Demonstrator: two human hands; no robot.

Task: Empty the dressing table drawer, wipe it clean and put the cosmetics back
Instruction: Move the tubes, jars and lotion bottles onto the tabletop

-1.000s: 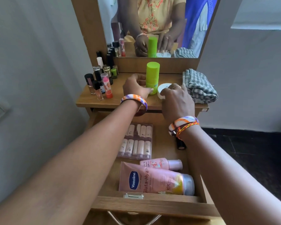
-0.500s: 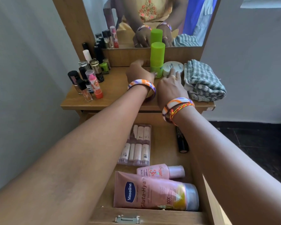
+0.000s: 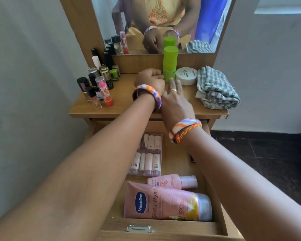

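Fingers on my right hand [image 3: 175,100] lay straight and loose on the tabletop [image 3: 122,103], tips just short of the green bottle [image 3: 170,64] and the white jar [image 3: 186,76], holding nothing. My left hand [image 3: 150,79] was curled, knuckles up against the green bottle's base; whether it pinched anything I could not tell, since the fingers were turned away from me.

Most of the job was still ahead, I judged. The drawer [image 3: 163,226] stood open below my forearms with a clear case of tubes [image 3: 149,154], a small pink bottle [image 3: 172,182] and the big pink lotion tube [image 3: 165,203] lying in it, plus a dark stick [image 3: 192,159] half hidden under my right arm.

The tall green bottle worried me most: it stood upright on a narrow base with both hands crowded beside it, so a careless pull-back of either wrist could have tipped it onto the jar or off toward the mirror [image 3: 163,23]. The cluster of little bottles [image 3: 97,84] at the left edge stood packed together, and a sweeping left forearm might have toppled several. The folded checked cloth [image 3: 215,89] sat near the right edge, where a snag could have dragged it off.
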